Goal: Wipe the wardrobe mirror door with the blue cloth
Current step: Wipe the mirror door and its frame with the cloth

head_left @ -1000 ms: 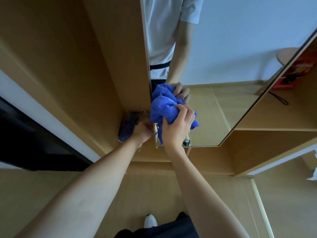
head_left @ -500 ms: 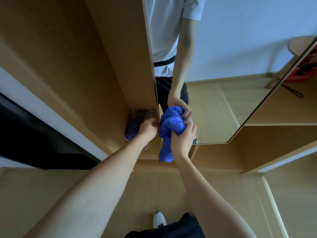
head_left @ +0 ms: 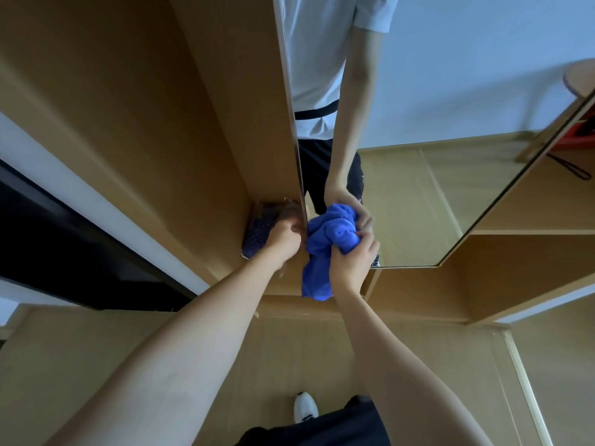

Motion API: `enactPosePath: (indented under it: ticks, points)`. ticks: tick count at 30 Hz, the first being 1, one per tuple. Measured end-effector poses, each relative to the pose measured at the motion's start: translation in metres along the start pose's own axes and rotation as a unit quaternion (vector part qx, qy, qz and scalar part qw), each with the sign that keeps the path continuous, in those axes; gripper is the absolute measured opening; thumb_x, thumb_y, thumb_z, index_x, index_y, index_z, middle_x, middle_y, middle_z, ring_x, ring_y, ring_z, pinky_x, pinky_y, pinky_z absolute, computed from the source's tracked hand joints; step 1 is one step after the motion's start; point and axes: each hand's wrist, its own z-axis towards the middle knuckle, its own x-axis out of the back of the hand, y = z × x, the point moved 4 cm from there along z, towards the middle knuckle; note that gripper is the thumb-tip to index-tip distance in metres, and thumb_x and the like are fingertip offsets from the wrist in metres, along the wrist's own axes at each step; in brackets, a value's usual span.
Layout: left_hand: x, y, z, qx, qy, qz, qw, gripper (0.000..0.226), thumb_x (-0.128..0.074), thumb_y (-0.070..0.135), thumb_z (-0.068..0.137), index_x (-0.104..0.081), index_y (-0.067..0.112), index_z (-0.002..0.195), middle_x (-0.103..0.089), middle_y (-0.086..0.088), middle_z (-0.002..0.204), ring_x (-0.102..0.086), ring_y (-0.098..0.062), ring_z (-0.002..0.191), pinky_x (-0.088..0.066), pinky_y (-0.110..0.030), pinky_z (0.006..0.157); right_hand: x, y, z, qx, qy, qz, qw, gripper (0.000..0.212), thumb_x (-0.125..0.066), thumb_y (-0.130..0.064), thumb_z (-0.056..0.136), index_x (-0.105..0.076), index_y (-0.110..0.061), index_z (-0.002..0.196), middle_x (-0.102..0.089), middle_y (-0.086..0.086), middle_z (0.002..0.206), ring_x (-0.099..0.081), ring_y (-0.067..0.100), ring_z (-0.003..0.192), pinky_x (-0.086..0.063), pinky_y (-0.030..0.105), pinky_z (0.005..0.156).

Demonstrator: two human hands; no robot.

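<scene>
The right hand [head_left: 352, 263] has its fingers curled round a bunched blue cloth [head_left: 328, 243] and presses it against the wardrobe mirror door [head_left: 428, 194] at the glass's lower left corner, close to the bottom edge; a loose tail of the cloth hangs below that edge, over the wooden panel; the left hand [head_left: 285, 241] is curled at the door's left edge just beside the cloth, though what its fingers grasp cannot be made out; a dark speckled object [head_left: 259, 231] lies behind it in the wardrobe's [head_left: 161, 101] corner; a white shoe [head_left: 306, 406] stands on the wooden floor [head_left: 306, 352] below
</scene>
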Motion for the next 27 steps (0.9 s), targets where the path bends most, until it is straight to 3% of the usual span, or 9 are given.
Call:
enactPosePath:
  ticks: [4,9,13,17,19,22,24,27]
  points:
    - [0.002,0.000,-0.005,0.009,-0.004,0.013,1.000,0.036,-0.042,0.010,0.087,-0.065,0.023,0.111,-0.069,-0.011,0.105,-0.066,-0.031,0.095,-0.059,-0.045,0.083,0.004,0.002,0.000,-0.007,-0.012,-0.030,0.999,0.034,-0.064,-0.006,0.080,-0.047,-0.017,0.107,-0.043,0.002,0.116,-0.050,0.023,0.104,-0.050,0.042,0.088]
    - [-0.001,0.000,-0.003,0.012,0.003,0.009,1.000,0.032,-0.040,0.020,0.087,-0.066,0.023,0.107,-0.069,-0.018,0.108,-0.065,-0.041,0.102,-0.054,-0.053,0.088,0.019,-0.045,-0.001,0.080,0.022,0.015,0.996,0.036,-0.066,-0.003,0.076,-0.049,-0.016,0.105,-0.045,-0.003,0.114,-0.052,0.022,0.104,-0.045,0.029,0.085]
    - [-0.001,0.013,-0.012,0.003,0.004,0.040,0.999,0.027,-0.054,0.008,0.090,-0.067,0.022,0.109,-0.071,-0.006,0.104,-0.066,-0.027,0.095,-0.052,-0.035,0.078,0.032,-0.096,-0.001,0.141,0.057,0.067,0.986,0.036,-0.070,-0.006,0.074,-0.053,-0.015,0.104,-0.047,-0.007,0.110,-0.053,0.012,0.097,-0.043,0.017,0.076]
    - [-0.001,0.014,-0.011,0.014,0.013,0.044,0.999,0.025,-0.052,0.008,0.094,-0.065,0.020,0.111,-0.070,-0.008,0.097,-0.065,-0.028,0.083,-0.052,-0.036,0.069,0.032,-0.103,0.001,0.168,0.066,0.055,0.982,0.035,-0.072,-0.009,0.074,-0.051,-0.014,0.102,-0.048,-0.008,0.107,-0.049,0.008,0.092,-0.039,0.008,0.071]
    - [-0.003,0.011,-0.006,0.018,0.007,0.023,1.000,0.025,-0.054,0.010,0.091,-0.066,0.017,0.111,-0.072,-0.009,0.100,-0.069,-0.031,0.088,-0.057,-0.041,0.076,0.023,-0.079,0.003,0.133,0.053,0.057,0.988,0.034,-0.072,-0.011,0.075,-0.049,-0.014,0.100,-0.047,-0.007,0.104,-0.050,0.013,0.094,-0.041,0.014,0.076]
    - [-0.008,-0.009,0.019,0.032,0.019,0.046,0.998,0.029,-0.049,0.025,0.085,-0.066,0.023,0.110,-0.071,-0.011,0.103,-0.068,-0.032,0.091,-0.057,-0.044,0.085,0.015,-0.032,0.004,0.010,0.023,0.058,0.998,0.031,-0.069,-0.020,0.077,-0.045,-0.022,0.096,-0.046,-0.007,0.103,-0.056,0.021,0.094,-0.051,0.038,0.083]
    - [-0.006,-0.008,0.018,0.044,0.035,0.067,0.996,0.044,-0.041,0.033,0.077,-0.064,0.024,0.114,-0.070,-0.011,0.104,-0.067,-0.033,0.091,-0.057,-0.045,0.085,0.016,-0.012,0.005,-0.057,-0.003,0.030,0.998,0.027,-0.066,-0.021,0.079,-0.045,-0.023,0.096,-0.047,-0.003,0.108,-0.058,0.024,0.096,-0.051,0.041,0.082]
    - [-0.004,0.000,0.005,0.044,0.036,0.088,0.994,0.055,-0.038,0.030,0.070,-0.062,0.024,0.120,-0.069,-0.012,0.106,-0.067,-0.036,0.094,-0.057,-0.045,0.086,0.023,-0.009,0.010,-0.076,-0.009,0.021,0.997,0.028,-0.063,-0.015,0.077,-0.046,-0.024,0.097,-0.048,-0.003,0.113,-0.058,0.023,0.099,-0.052,0.040,0.083]
